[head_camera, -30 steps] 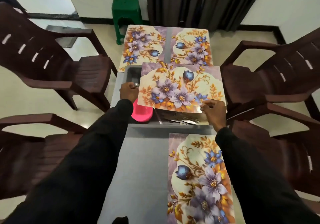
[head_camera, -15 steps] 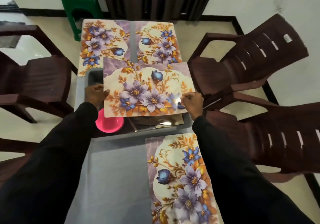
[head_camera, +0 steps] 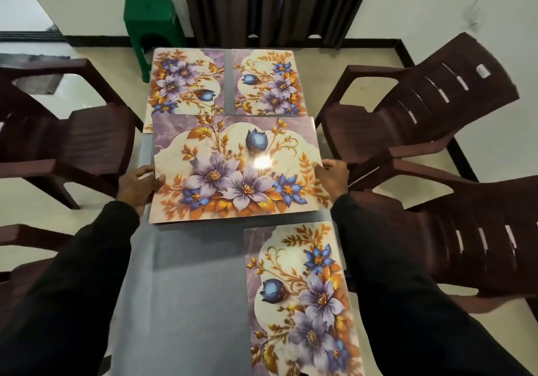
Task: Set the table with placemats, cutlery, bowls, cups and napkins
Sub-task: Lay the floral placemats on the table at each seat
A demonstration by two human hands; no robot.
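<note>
The left hand (head_camera: 136, 185) and the right hand (head_camera: 332, 177) each grip a short edge of the held placemat (head_camera: 235, 169), fingers curled round it. The mat spans the gap between the two hands, long side running across and floral face up, with a spot of glare near its middle. A shadow under its near edge suggests it hangs just above the desk (head_camera: 180, 288) rather than lying on it.

A second ago the mat was held farther from the person, and a pink bowl and some cutlery showed below its near edge, between the hands. The mat has since come toward the person and now hides both of them.

Below the right hand, toward the person, the near-right placemat (head_camera: 302, 297) lies flat, its long side running away from the person. Beyond both hands, the far-left placemat (head_camera: 183, 81) and the far-right placemat (head_camera: 267, 81) lie side by side at the far end.

The bare grey stretch below the left hand is the one place without a mat. The held mat is probably bound there, and it would need a quarter turn to match the others. Cutlery, bowls, cups and napkins are not yet laid.

Dark brown chairs (head_camera: 422, 107) stand outside each hand, and a green stool (head_camera: 151, 23) stands past the far end.
</note>
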